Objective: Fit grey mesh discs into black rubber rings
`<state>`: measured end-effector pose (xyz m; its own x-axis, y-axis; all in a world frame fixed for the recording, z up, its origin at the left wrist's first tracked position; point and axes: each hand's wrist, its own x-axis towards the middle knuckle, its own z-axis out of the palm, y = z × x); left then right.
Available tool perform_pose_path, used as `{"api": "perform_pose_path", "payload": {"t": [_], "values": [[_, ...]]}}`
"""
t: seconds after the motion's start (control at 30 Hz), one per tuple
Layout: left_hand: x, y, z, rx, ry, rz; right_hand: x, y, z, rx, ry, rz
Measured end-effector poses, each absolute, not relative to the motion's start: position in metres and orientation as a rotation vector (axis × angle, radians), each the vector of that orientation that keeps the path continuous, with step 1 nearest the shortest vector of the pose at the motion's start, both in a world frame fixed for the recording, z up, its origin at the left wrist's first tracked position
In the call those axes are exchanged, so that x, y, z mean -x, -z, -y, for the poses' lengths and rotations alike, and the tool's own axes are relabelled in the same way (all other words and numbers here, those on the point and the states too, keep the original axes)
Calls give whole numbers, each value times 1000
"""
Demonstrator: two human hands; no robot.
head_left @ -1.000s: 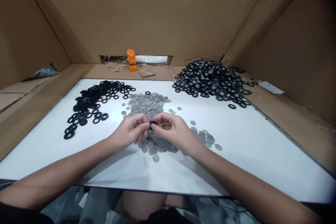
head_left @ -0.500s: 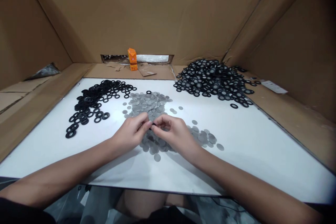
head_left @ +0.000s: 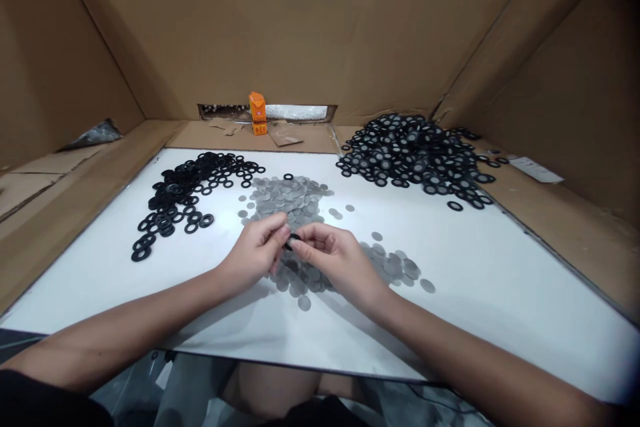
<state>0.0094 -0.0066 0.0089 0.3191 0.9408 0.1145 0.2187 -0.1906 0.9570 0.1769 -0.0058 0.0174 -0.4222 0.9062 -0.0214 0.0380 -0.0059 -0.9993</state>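
Note:
Above a spread of thin grey mesh-like discs (head_left: 290, 197), my two hands meet at one black ring (head_left: 291, 241). Thumb and fingertips of my right hand (head_left: 333, 250) pinch the ring's right side. My left hand (head_left: 257, 247) is closed at the ring's left edge, its thumb and finger against it; the exact contact is partly hidden. Whether a disc sits inside the ring is too small to tell. A separate black ring (head_left: 289, 177) lies at the far edge of the discs.
Loose black rings (head_left: 175, 190) lie heaped at the left. At the back right is a bigger pile of black rings with grey centres (head_left: 410, 150). More grey discs (head_left: 395, 263) lie right of my right hand. An orange box (head_left: 257, 110) stands by the slot in the cardboard wall (head_left: 300, 33).
The ring between my fingers has turned, so more of its face shows. My left fingers have shifted slightly, and the whole view has moved a little.

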Motion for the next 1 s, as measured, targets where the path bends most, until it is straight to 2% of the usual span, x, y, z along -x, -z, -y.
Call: {"api": "perform_pose_path", "payload": {"t": [0.43, 0.83, 1.0], "values": [[-3, -3, 7, -2033, -1032, -1163, -174, -27, 7, 1150, -1443, 1539], [-3, -5, 1, -1890, -948, -1121, -180, -24, 1, 1080, -1589, 1515], [-2, -7, 1, -1919, -925, -1136, -183, -28, -2, 1209, -1523, 1560]]}}
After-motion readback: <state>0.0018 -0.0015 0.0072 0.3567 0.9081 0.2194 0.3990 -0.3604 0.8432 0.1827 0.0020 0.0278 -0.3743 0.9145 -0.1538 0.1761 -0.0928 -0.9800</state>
